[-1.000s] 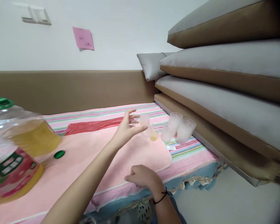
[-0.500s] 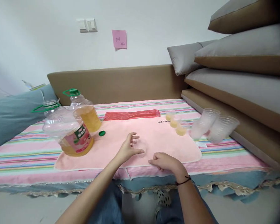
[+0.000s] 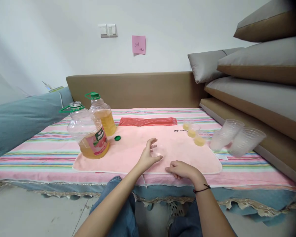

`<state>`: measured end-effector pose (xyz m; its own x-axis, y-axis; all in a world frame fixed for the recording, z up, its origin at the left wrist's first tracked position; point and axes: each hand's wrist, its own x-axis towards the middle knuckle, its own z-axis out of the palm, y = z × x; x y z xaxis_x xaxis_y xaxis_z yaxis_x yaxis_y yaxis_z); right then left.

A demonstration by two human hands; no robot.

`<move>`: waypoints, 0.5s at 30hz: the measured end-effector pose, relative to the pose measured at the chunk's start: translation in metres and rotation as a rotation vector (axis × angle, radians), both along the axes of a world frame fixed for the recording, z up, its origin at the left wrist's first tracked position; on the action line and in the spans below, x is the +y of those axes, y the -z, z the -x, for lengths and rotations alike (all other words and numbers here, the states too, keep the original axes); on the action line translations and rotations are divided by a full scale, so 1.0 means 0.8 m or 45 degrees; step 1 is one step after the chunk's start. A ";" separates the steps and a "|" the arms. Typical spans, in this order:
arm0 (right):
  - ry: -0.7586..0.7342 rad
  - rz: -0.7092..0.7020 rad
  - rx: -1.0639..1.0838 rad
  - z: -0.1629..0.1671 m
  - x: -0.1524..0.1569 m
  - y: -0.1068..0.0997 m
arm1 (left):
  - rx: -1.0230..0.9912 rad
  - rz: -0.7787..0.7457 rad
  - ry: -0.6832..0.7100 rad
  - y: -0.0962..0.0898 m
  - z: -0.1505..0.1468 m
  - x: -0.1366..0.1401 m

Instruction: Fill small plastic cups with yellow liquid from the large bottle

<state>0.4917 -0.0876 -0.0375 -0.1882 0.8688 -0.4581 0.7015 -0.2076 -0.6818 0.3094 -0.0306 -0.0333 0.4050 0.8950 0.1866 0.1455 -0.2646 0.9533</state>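
"Where is the cup (image 3: 160, 151) from your end?"

"On the towel (image 3: 130, 141), inside the curve of my left hand (image 3: 148, 158). Its fingers are spread apart around the wall; I can't tell whether they press on it (clear plastic against pink is poor to judge from far off). My right hand (image 3: 184, 169) is just beside it, fingers curled together, nothing visible in them."

"What worries you?"

"Squeezing, first. The wall looks thin, so too much pressure could buckle it. The towel also looks soft, and a nudge from my right hand could tip the cup. Then the nearer bottle (image 3: 90, 135) stands uncapped, its cap (image 3: 117, 138) lying on the towel; a wide leftward swing could knock it and spill liquid."

"And the edges?"

"The front edge of the bed (image 3: 51, 154) runs under my forearms, so anything dragged toward me risks the drop. Rightward I have little slack: three part-filled cups (image 3: 199, 141) along the towel's side, then two cup stacks (image 3: 246, 141) near the cushions (image 3: 259, 89). Better room lies across the towel toward the red bag (image 3: 148, 122)."
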 end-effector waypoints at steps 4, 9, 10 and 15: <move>-0.004 0.022 0.026 0.004 -0.001 -0.001 | -0.021 0.035 -0.004 0.008 0.003 0.002; -0.118 0.089 0.143 0.024 -0.002 -0.001 | -0.044 -0.119 -0.044 -0.005 0.020 0.002; -0.154 0.102 0.182 0.031 -0.001 -0.001 | -0.059 -0.201 -0.108 -0.010 0.027 0.003; -0.348 0.102 0.399 0.075 0.008 0.003 | -0.003 -0.767 -0.723 -0.032 0.093 0.016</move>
